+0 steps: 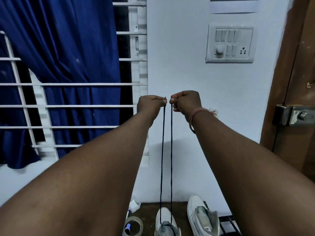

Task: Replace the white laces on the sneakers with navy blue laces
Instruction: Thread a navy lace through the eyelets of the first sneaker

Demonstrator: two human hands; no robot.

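My fingers (162,101) pinch both navy lace (171,150) ends, left hand (150,105) beside right hand (186,103); strands run vertically, taut, down into the near sneaker (164,217).

Tape roll (133,226) left of two sneakers (166,223) on table (183,212).

- We take this for a room in a home: a navy curtain (59,48) hangs over a white barred window (133,65) left of the left hand (150,106).
- Above the right hand (185,103), a household switchboard (230,45) sits on the pale wall.
- Further right, we see a wooden door (296,82) with a metal bolt (296,115).
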